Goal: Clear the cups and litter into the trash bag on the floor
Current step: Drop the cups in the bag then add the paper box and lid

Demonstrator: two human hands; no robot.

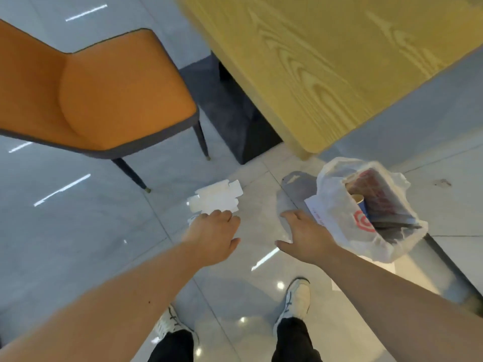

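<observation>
A flattened white cardboard piece (217, 197) lies on the tiled floor. My left hand (213, 235) hangs just above its near edge, fingers curled down and hidden from view, and whether they touch it I cannot tell. To the right stands a translucent white trash bag (337, 218) with a red logo, open at the top. Inside it I see a paper cup (358, 199) and a red-patterned package (376, 194). My right hand (305, 236) hovers beside the bag's left side, fingers spread, holding nothing.
An orange chair (99, 100) stands at the left, its dark legs close to the cardboard. A yellow wooden table (326, 61) with a dark base (251, 134) fills the upper right. My two shoes (295, 301) are on the floor below the hands.
</observation>
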